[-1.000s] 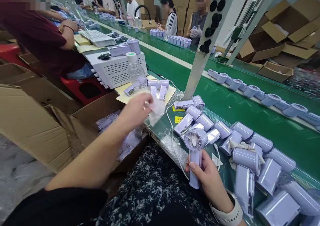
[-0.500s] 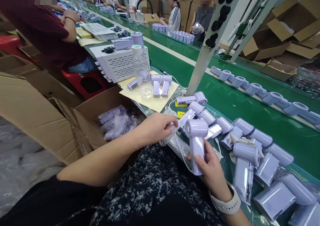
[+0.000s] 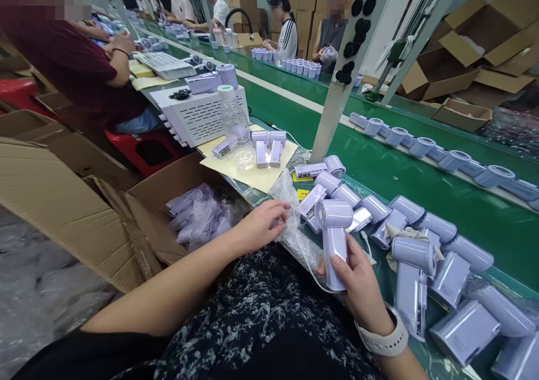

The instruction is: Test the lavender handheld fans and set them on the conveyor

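Observation:
My right hand (image 3: pixel 357 273) is wrapped round the handle of a lilac handheld fan (image 3: pixel 336 245), held upright with its round head on top. A white cable (image 3: pixel 309 268) runs down beside the handle. My left hand (image 3: pixel 269 223) has thumb and fingers apart, against or just in front of a clear bubble wrap bag (image 3: pixel 288 192); whether they touch is hard to tell. Several more lilac fans (image 3: pixel 442 279) lie in a pile on the green table to the right, with a crumpled cloth (image 3: pixel 404 234) among them.
A cardboard box (image 3: pixel 164 183) on the left holds bubble-wrapped fans (image 3: pixel 197 211). A plastic bottle (image 3: pixel 236 127) and small fans stand on yellow paper (image 3: pixel 269 183), next to a white vented device (image 3: pixel 202 113). A metal post (image 3: pixel 332 116) rises by the green conveyor (image 3: pixel 387 166). Co-workers sit beyond.
My left hand's fingers have spread from their closed grip at the bubble wrap bag, which now stands up taller. The right hand keeps the fan in nearly the same place.

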The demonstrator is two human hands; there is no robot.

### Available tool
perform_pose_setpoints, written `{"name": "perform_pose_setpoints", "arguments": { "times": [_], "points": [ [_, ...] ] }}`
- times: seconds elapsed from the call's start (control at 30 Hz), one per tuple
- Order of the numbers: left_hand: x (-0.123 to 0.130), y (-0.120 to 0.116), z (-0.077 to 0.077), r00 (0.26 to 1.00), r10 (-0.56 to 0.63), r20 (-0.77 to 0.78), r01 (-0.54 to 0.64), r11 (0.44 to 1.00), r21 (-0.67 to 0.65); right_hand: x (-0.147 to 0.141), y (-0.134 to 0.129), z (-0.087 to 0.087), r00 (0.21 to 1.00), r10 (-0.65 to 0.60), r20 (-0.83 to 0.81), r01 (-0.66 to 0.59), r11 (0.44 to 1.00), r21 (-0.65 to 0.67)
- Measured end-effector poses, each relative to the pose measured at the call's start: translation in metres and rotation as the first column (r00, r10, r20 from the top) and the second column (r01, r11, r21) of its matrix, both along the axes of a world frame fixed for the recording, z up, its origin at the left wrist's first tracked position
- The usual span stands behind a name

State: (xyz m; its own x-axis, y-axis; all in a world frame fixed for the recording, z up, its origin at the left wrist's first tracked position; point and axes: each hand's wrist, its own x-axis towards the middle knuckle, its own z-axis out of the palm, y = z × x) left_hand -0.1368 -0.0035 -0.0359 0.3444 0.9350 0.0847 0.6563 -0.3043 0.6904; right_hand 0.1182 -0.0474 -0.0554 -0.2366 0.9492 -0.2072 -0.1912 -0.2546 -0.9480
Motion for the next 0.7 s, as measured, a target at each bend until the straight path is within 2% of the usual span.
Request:
{"name": "perform_pose_setpoints", "arguments": {
  "times": [0.07,0.17,0.27,0.33,0.4,0.47,0.5,0.6,0.7],
  "points": [
    [0.001,-0.003,0.009,0.999,0.008,-0.052,-0.008,1.0,0.002,0.0,0.0,-0.003,1.0,-0.012,0.014,0.011,1.0,0.021],
    [0.013,-0.004,0.019,0.988,0.121,-0.099,-0.125,0.991,-0.041,0.002,0.0,-0.012,0.997,-0.051,0.061,0.045,0.994,0.097],
    [0.025,-0.001,0.021,0.984,0.161,-0.073,-0.168,0.979,-0.116,0.006,-0.003,-0.021,0.983,-0.066,0.169,0.029,0.976,0.215],
    [0.029,0.005,0.019,0.993,0.117,-0.006,-0.116,0.976,-0.184,0.009,-0.006,-0.023,0.964,-0.089,0.251,-0.004,0.937,0.349],
    [0.029,0.013,0.013,0.994,0.059,0.097,-0.032,0.965,-0.26,0.008,-0.01,-0.02,0.935,-0.108,0.337,-0.086,0.855,0.511],
    [0.025,0.02,0.006,0.975,0.044,0.216,0.032,0.942,-0.335,0.003,-0.013,-0.013,0.887,-0.116,0.446,-0.201,0.775,0.599],
    [0.023,0.023,0.002,0.96,0.065,0.273,0.042,0.929,-0.369,-0.001,-0.014,-0.009,0.854,-0.133,0.504,-0.241,0.756,0.609],
    [0.012,0.027,-0.007,0.899,0.18,0.398,0.02,0.894,-0.448,-0.016,-0.014,0.001,0.728,-0.226,0.647,-0.277,0.767,0.579],
    [-0.001,0.024,-0.003,0.848,0.255,0.465,-0.001,0.878,-0.479,-0.028,-0.011,0.007,0.581,-0.258,0.772,-0.349,0.778,0.522]
  ]
}}
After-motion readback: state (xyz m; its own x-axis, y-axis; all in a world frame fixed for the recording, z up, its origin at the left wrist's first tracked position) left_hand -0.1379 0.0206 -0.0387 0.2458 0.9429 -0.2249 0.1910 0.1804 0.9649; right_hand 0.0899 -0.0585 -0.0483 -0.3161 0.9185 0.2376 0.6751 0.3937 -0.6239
